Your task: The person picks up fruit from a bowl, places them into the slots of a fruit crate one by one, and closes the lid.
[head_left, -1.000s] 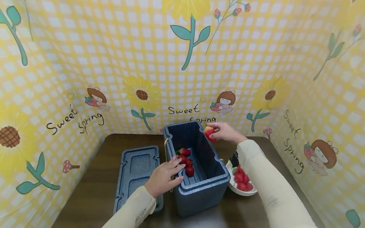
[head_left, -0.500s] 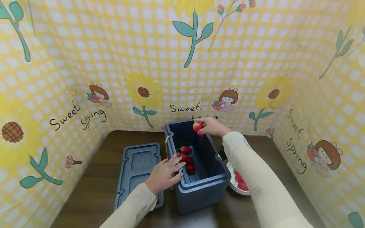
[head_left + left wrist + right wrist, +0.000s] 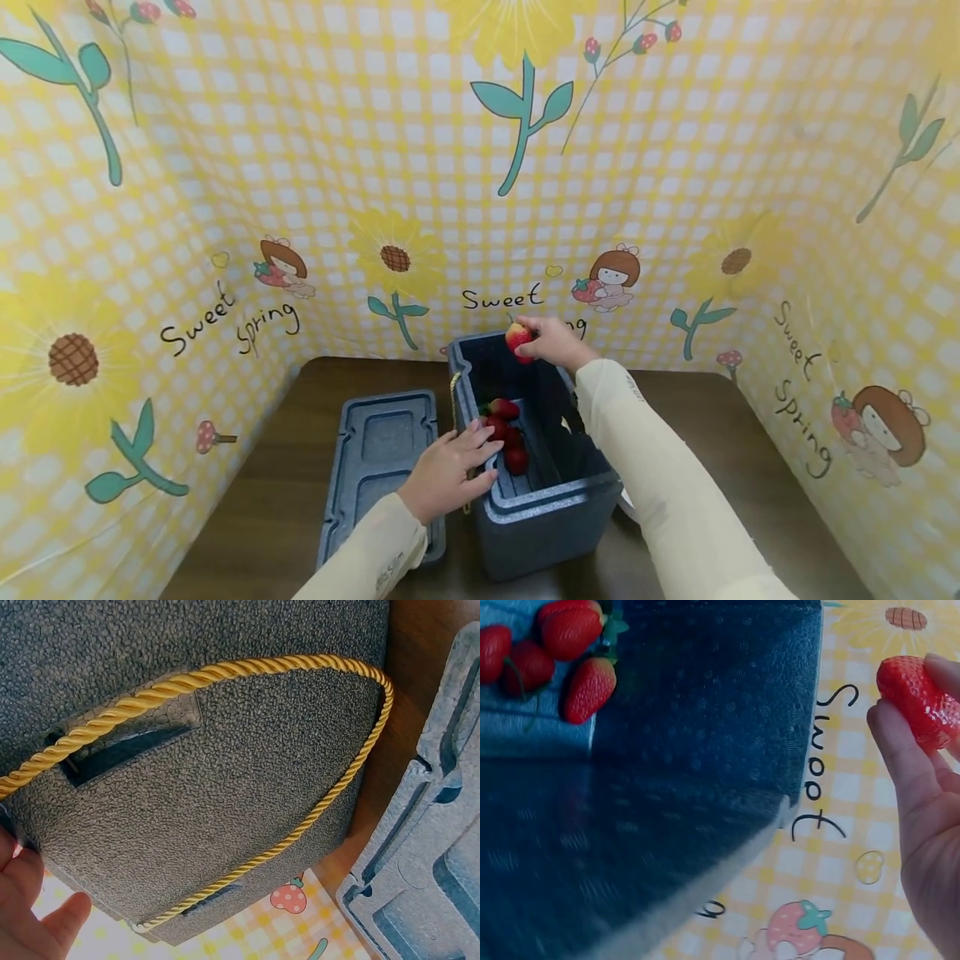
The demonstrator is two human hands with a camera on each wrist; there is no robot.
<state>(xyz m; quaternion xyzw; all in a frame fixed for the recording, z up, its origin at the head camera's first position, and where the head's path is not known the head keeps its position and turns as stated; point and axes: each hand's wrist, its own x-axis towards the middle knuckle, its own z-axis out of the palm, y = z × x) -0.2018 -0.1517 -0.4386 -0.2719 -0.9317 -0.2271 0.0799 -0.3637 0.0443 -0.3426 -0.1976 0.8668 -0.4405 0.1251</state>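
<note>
Between the thumb and fingers of my right hand [image 3: 558,342] I pinch a red strawberry [image 3: 519,340] with a pale yellowish top, above the far end of a dark blue foam box [image 3: 547,537]. The right wrist view shows the same strawberry [image 3: 919,701] beside the box wall. My left hand [image 3: 450,473] rests on the box's left rim, fingers extended over the inside. Several strawberries [image 3: 516,460] lie on the box floor along its left side, partly hidden by those fingers. In the left wrist view, a yellow twisted rope [image 3: 255,862] hangs on the box's outer side [image 3: 247,772].
The box's flat blue lid [image 3: 386,442] lies left of it on the brown wooden table [image 3: 255,475]. A white bowl [image 3: 628,505] stands to the right, mostly behind my right sleeve. A yellow checked cloth [image 3: 420,150] surrounds the table at the back and sides.
My right hand has carried the strawberry leftward from the right rim to above the box. My left hand stays on the rim. The bowl has become mostly covered by my right sleeve.
</note>
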